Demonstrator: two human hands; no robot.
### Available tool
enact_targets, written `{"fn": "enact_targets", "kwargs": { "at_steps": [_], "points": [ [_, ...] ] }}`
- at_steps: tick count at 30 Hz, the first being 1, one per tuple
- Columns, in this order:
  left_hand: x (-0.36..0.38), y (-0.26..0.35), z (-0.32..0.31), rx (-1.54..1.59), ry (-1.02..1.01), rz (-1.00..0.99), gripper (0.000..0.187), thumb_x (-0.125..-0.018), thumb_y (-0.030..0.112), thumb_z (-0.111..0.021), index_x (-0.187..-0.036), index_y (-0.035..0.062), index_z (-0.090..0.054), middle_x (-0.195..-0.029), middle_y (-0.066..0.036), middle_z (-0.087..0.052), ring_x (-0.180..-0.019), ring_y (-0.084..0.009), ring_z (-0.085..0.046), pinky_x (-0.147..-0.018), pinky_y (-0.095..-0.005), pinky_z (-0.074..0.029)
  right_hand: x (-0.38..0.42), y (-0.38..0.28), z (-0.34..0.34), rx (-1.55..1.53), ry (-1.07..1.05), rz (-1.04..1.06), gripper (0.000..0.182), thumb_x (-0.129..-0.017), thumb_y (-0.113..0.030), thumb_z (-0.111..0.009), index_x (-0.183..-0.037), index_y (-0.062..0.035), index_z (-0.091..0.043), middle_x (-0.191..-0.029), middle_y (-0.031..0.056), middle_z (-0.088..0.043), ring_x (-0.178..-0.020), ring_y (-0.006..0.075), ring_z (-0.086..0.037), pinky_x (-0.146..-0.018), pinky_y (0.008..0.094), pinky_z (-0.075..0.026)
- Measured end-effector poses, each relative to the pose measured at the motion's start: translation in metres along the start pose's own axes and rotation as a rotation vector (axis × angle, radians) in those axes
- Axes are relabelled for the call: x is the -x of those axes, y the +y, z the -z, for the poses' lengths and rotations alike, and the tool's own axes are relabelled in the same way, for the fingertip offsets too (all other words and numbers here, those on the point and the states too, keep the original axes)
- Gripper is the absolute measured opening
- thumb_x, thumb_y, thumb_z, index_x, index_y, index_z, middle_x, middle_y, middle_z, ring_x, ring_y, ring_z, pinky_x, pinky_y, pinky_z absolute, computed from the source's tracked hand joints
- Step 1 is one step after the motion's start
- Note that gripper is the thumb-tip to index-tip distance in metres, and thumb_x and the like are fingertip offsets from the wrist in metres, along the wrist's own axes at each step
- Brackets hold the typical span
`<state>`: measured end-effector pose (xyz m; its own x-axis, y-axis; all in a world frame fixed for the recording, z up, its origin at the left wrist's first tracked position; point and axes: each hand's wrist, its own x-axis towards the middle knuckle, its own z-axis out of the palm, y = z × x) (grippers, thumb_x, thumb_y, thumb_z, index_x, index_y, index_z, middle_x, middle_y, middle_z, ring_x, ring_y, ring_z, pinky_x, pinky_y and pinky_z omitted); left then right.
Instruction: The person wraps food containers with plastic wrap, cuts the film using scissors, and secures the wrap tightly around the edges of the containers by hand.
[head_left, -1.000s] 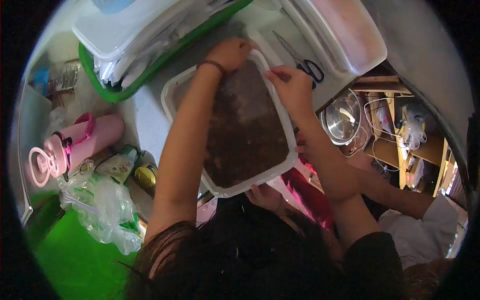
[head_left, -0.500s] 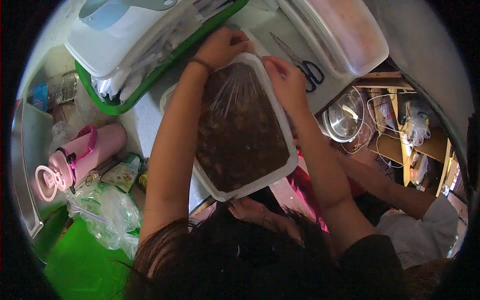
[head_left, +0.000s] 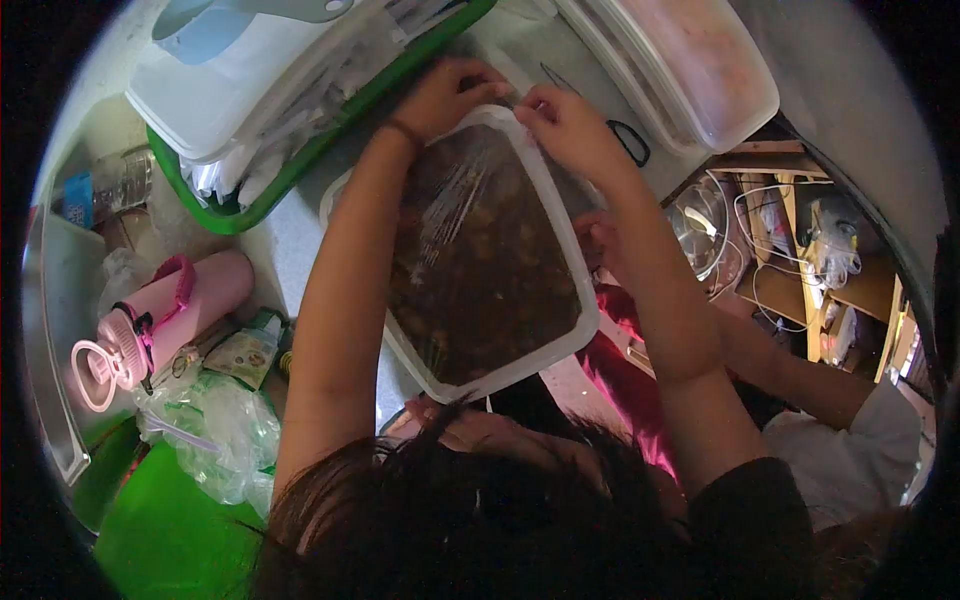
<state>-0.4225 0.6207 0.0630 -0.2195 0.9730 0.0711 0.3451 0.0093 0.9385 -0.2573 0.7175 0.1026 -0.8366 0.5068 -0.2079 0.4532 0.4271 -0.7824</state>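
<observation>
A white rectangular plastic tub [head_left: 587, 325] holds a brown, chunky food, with clear plastic film [head_left: 455, 200] stretched over it. My left hand [head_left: 455, 92], a band on its wrist, is closed at the far rim, its fingertips on the edge of the film. Beside it, my right hand [head_left: 560, 118] pinches the film at the far right corner. Another person's hand [head_left: 600, 240] is by the tub's right side, partly behind my forearm. A further hand [head_left: 470, 428] is under the near edge, partly covered by dark hair.
Scissors [head_left: 630, 145] lie behind my right hand, near lidded containers [head_left: 690, 70]. At the left are a green basket [head_left: 240, 215] with white items, a pink bottle [head_left: 190, 305] and plastic bags [head_left: 225, 430]. A person's grey sleeve [head_left: 850, 460] is at the right.
My right hand has moved up and left along the rim to the far corner. The film's wrinkles have shifted. Another person's hand now shows at the tub's right side.
</observation>
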Motion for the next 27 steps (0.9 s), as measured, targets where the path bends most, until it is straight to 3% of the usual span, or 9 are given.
{"fn": "enact_targets", "kwargs": {
  "at_steps": [2, 5, 8, 11, 14, 17, 27],
  "points": [
    [-0.002, -0.004, 0.000, -0.027, -0.014, -0.014, 0.018, -0.083, 0.020, -0.059, -0.088, 0.0024, -0.063, -0.082, -0.003, -0.062, -0.079, -0.0093, -0.054, -0.076, -0.0260, -0.043, 0.005, -0.006, 0.000, 0.105, 0.007, -0.005, 0.023, -0.086, -0.024, -0.053, -0.089, -0.0012, -0.056, -0.068, 0.0076, -0.061, -0.059, 0.0146, -0.058, -0.059, 0.0295, -0.044],
    [-0.004, -0.003, 0.001, 0.002, -0.047, -0.031, 0.019, -0.083, 0.020, -0.060, -0.088, 0.0024, -0.063, -0.081, -0.002, -0.062, -0.078, -0.0088, -0.053, -0.075, -0.0251, -0.042, 0.010, -0.010, -0.006, 0.230, 0.127, 0.079, 0.023, -0.086, -0.022, -0.052, -0.090, -0.0003, -0.056, -0.064, 0.0096, -0.060, -0.058, 0.0164, -0.060, -0.057, 0.0309, -0.046],
    [-0.006, -0.001, 0.002, 0.030, -0.071, 0.001, 0.019, -0.082, 0.021, -0.060, -0.088, 0.0026, -0.063, -0.081, -0.002, -0.061, -0.077, -0.0087, -0.052, -0.074, -0.0248, -0.042, 0.013, -0.013, -0.010, 0.090, 0.153, -0.019, 0.024, -0.081, -0.026, -0.056, -0.087, -0.0026, -0.058, -0.066, 0.0159, -0.061, -0.067, 0.0330, -0.060, -0.065, 0.0414, -0.046],
    [-0.008, 0.001, 0.003, 0.002, -0.096, 0.032, 0.020, -0.082, 0.022, -0.061, -0.088, 0.0026, -0.063, -0.080, -0.002, -0.062, -0.077, -0.0087, -0.052, -0.073, -0.0250, -0.042, 0.013, -0.006, -0.012, -0.028, 0.055, -0.054, 0.024, -0.081, -0.025, -0.056, -0.085, -0.0017, -0.058, -0.071, 0.0187, -0.060, -0.069, 0.0357, -0.059, -0.065, 0.0425, -0.045],
    [-0.009, -0.001, 0.004, -0.001, -0.099, 0.020, 0.021, -0.082, 0.023, -0.061, -0.088, 0.0025, -0.063, -0.080, -0.002, -0.062, -0.077, -0.0082, -0.052, -0.073, -0.0248, -0.042, 0.021, -0.012, -0.012, 0.130, 0.157, 0.005, 0.019, -0.084, -0.020, -0.053, -0.089, -0.0016, -0.056, -0.070, 0.0155, -0.061, -0.062, 0.0248, -0.061, -0.058, 0.0356, -0.045],
    [-0.010, -0.009, 0.002, 0.017, -0.063, -0.029, 0.022, -0.081, 0.023, -0.062, -0.087, 0.0027, -0.064, -0.080, -0.003, -0.063, -0.075, -0.0090, -0.054, -0.071, -0.0251, -0.043, 0.020, -0.009, -0.022, 0.209, 0.280, 0.157, 0.019, -0.085, -0.021, -0.052, -0.086, -0.0023, -0.051, -0.070, 0.0209, -0.059, -0.071, 0.0391, -0.057, -0.062, 0.0463, -0.043],
    [-0.011, -0.011, 0.002, 0.074, -0.032, 0.064, 0.027, -0.077, 0.027, -0.065, -0.087, 0.0018, -0.065, -0.080, -0.005, -0.064, -0.076, -0.0115, -0.056, -0.073, -0.0264, -0.044, 0.017, 0.001, -0.030, 0.187, 0.278, 0.041, 0.016, -0.087, -0.018, -0.047, -0.089, -0.0026, -0.049, -0.075, 0.0257, -0.057, -0.077, 0.0421, -0.056, -0.064, 0.0492, -0.042]
  ]
}}
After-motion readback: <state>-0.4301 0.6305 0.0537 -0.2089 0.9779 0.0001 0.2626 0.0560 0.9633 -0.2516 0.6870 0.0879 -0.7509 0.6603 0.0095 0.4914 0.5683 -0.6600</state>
